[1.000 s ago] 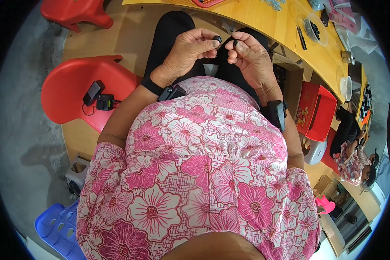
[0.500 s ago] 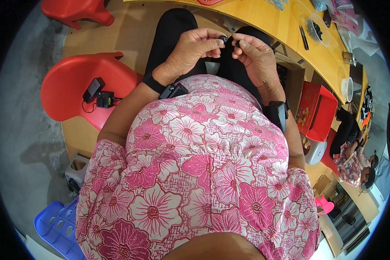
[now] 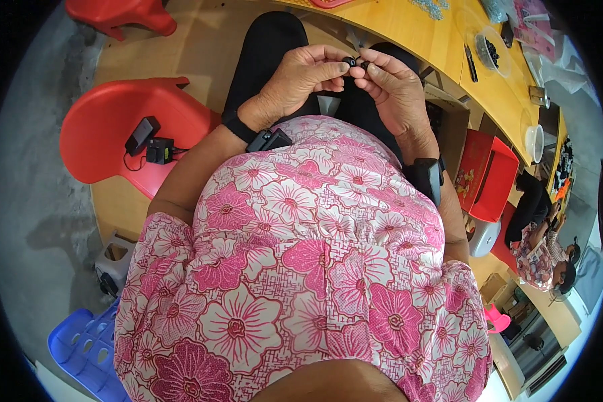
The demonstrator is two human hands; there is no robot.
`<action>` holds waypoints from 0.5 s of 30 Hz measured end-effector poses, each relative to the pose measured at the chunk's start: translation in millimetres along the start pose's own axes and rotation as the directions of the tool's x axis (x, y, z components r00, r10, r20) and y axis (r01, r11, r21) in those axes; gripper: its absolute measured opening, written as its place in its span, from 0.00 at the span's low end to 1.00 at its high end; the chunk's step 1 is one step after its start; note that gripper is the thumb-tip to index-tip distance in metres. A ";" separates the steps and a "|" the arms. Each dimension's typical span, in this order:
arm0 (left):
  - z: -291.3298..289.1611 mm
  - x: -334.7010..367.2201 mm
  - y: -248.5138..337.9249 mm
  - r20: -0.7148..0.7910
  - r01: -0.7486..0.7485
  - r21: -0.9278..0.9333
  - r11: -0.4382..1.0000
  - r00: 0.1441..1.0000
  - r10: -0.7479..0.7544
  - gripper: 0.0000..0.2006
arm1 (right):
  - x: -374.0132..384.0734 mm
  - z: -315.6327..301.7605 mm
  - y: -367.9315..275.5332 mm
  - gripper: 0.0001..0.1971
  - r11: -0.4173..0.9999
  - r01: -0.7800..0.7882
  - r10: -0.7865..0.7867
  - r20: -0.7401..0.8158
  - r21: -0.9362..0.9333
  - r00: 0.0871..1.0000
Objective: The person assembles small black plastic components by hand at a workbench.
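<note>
Black bead (image 3: 349, 61) — tiny, shape unclear — pinched in left hand (image 3: 300, 75) fingertips. Right hand (image 3: 393, 87) fingers clamp another dark piece (image 3: 364, 65), mostly hidden.

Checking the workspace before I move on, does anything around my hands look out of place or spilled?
Nothing spilled. The one oddity: a small black device with its cable lies on the seat of the red chair, not the table. Left hand and right hand each pinch a small black piece.
</note>
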State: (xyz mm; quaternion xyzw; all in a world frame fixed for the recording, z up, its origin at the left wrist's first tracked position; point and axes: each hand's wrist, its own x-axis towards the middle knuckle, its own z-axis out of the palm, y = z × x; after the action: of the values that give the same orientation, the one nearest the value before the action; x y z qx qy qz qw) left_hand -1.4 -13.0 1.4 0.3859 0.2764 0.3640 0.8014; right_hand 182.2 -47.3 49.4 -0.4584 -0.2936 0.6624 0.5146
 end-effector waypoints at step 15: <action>-1.6 0.6 -1.4 0.047 -0.018 -0.055 0.998 0.999 0.021 0.11 | 1.7 -4.4 4.9 0.09 0.998 0.044 -0.045 0.035 0.035 0.998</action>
State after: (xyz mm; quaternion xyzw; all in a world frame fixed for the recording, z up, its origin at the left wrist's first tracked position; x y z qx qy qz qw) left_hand -1.6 -12.5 -0.7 0.3751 0.2435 0.3698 0.8144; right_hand 184.0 -47.5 42.9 -0.4309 -0.3016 0.6640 0.5315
